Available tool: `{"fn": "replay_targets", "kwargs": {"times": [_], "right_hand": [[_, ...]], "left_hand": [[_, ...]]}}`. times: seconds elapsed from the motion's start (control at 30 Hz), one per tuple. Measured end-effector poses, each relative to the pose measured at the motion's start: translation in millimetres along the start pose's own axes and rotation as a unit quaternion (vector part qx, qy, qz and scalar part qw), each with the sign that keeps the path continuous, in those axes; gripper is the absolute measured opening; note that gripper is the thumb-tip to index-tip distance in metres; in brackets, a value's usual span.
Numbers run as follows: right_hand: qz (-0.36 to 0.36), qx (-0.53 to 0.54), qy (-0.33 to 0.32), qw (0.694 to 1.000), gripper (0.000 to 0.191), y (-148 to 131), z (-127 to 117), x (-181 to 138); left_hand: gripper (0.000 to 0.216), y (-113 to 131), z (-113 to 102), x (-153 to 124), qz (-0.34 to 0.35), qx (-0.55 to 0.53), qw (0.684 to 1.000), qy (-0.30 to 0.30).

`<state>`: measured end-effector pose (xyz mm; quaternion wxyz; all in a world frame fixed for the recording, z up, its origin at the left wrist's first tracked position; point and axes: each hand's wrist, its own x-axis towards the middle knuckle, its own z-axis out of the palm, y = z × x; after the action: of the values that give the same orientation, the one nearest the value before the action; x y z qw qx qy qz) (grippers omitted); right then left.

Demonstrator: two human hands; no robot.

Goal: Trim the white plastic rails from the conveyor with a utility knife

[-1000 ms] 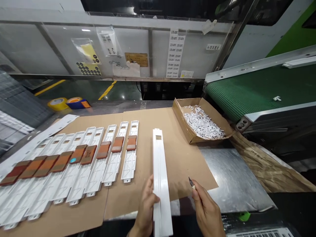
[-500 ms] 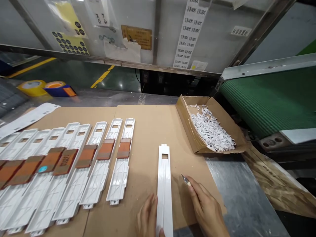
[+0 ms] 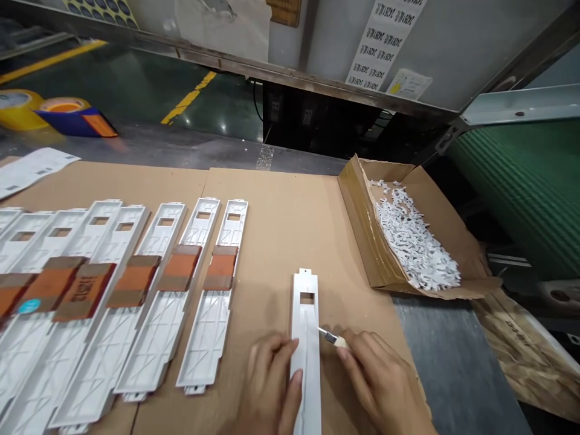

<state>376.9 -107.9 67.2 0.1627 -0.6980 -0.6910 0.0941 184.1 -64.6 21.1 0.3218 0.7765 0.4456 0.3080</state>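
A long white plastic panel (image 3: 306,353) with a small rectangular window near its far end lies lengthwise in front of me. My left hand (image 3: 272,380) grips its left edge, fingertips along the side and thumb over the near part. On the other side my right hand (image 3: 378,371) is closed round the pale handle of a craft knife (image 3: 333,339). The blade points left, its tip at or very near the panel's right edge; I cannot tell whether it touches.
Several white panels with orange-brown blocks (image 3: 220,269) across them lie in a row at left. A cardboard tray (image 3: 362,229) holds white plastic scraps (image 3: 414,241). Tape rolls (image 3: 63,112) sit at far left, and a green conveyor belt (image 3: 530,181) runs at right. Brown cardboard (image 3: 281,223) covers the bench.
My left hand has slid farther up the panel. The right hand has brought the knife left to the panel's edge. My view has tilted down.
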Motion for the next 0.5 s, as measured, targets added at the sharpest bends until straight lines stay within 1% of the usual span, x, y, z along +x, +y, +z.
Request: {"fn": "replay_targets", "kwargs": {"times": [0.07, 0.1, 0.17, 0.27, 0.4, 0.43, 0.5], "right_hand": [[-0.018, -0.023, -0.006, 1.000, 0.016, -2.7, 0.1, -0.8], [-0.024, -0.035, -0.010, 0.999, 0.017, -4.3, -0.2, -1.2], [-0.040, -0.056, -0.010, 0.998, 0.019, -7.7, -1.3, -1.5], [-0.066, -0.081, -0.015, 0.994, 0.017, -12.1, -2.8, -1.2], [-0.081, -0.078, -0.019, 0.993, 0.011, -13.3, -3.7, -2.3], [-0.080, -0.071, -0.020, 0.994, 0.011, -12.6, -4.1, -2.8], [-0.071, -0.052, -0.028, 0.996, 0.013, -9.7, -5.0, -3.0]], "left_hand": [[0.026, 2.4, -8.1, 13.6, -0.054, -0.062, 0.996, -0.029], [0.025, 3.7, -11.1, 20.4, -0.068, -0.082, 0.993, -0.047], [0.021, 6.6, -13.9, 31.1, -0.078, -0.109, 0.988, -0.074], [0.009, 10.2, -12.1, 37.1, -0.087, -0.146, 0.981, -0.091], [0.018, 7.8, -12.3, 36.2, -0.128, -0.200, 0.968, -0.085], [0.018, 5.5, -14.0, 36.6, -0.137, -0.200, 0.967, -0.074], [0.018, -0.2, -18.1, 38.5, -0.139, -0.167, 0.975, -0.043]]}}
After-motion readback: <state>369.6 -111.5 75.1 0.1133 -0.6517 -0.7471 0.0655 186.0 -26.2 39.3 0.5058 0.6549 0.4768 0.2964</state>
